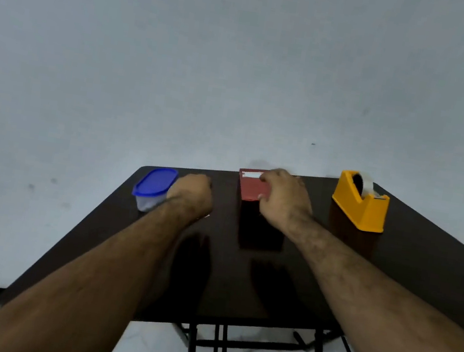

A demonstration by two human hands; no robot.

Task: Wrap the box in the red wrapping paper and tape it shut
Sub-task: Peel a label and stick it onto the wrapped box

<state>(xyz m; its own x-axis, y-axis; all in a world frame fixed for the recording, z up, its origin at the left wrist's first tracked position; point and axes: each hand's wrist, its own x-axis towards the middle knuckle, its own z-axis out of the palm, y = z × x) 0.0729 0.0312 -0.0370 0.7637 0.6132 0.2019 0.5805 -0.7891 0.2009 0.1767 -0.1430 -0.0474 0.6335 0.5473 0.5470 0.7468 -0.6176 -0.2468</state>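
1. A dark table [239, 282] is filling the lower centre of the frame, with a pale wall behind it and black legs showing beneath its near edge.
2. The box [252, 192], already covered in red paper, is standing upright near the table's far edge, centre of the frame; a strip of clear tape is showing across its top end, and its near face is lying in shadow.
3. The right hand [284, 198] is reaching in from the lower right and gripping the box at its top right corner, fingers curled over the top, thumb against the near edge.
4. The left hand [192, 194] is reaching in from the lower left, to the left of the box and apart from it. Its fingers are curling away from the camera; whether it is holding anything cannot be told.
5. A tub [154, 187] with a blue lid is sitting just left of the left hand, at the table's left edge.
6. A yellow dispenser [360, 204] holding a tape roll is sitting right of the box, well apart from it.
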